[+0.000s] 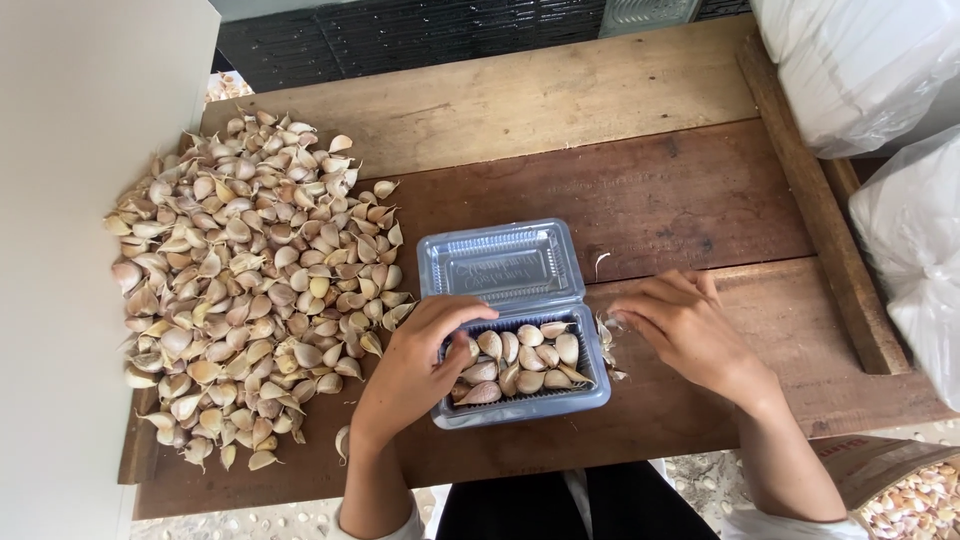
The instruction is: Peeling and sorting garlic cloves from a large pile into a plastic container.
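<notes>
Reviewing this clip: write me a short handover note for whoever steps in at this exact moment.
Left hand: on the left edge of the clear hinged plastic box, fingers reaching inside among the garlic cloves; I can't tell if it grips one.
Right hand: on the wooden table just right of the box, fingertips by loose skins.
Large garlic pile: on the table, left of the box.
Done: one loose layer of cloves in the box, lid open.
Left: most cloves remain in the pile; lid not closed.
</notes>
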